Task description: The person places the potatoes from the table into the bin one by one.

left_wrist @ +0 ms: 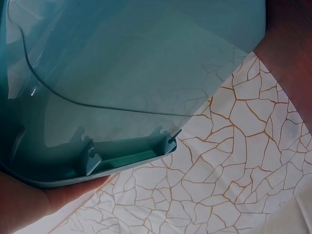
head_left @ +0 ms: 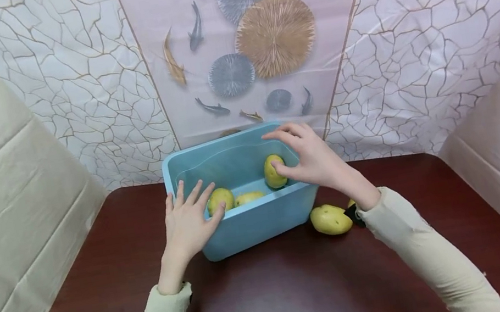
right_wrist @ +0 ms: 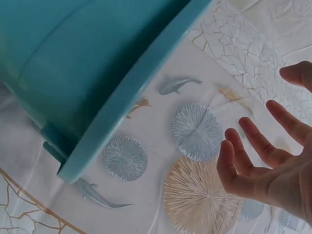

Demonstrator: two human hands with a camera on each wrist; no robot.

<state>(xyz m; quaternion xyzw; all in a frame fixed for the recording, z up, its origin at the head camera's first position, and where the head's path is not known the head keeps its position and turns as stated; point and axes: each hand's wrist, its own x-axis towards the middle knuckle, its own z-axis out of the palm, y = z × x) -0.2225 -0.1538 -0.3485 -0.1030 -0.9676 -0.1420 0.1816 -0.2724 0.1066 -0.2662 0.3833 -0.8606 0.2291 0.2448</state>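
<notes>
A light blue plastic bin [head_left: 252,225] stands on the dark wooden table [head_left: 279,296], with water inside. Three yellow potatoes lie in it: one at the left [head_left: 220,199], one in the middle [head_left: 248,197], one upright at the right [head_left: 274,171]. My left hand [head_left: 191,211] rests flat on the bin's near rim, fingers straight and spread. My right hand [head_left: 302,155] hovers over the bin's right side, fingers spread, thumb close to the upright potato. In the right wrist view the right hand [right_wrist: 263,165] is empty beside the bin [right_wrist: 87,63]. The left wrist view shows the bin's wall [left_wrist: 122,73].
Another potato [head_left: 330,219] lies on the table right of the bin, and a second one is mostly hidden behind my right wrist. A crack-patterned sheet with fish and round shapes [head_left: 259,37] hangs close behind the bin. Cloth panels close off both sides.
</notes>
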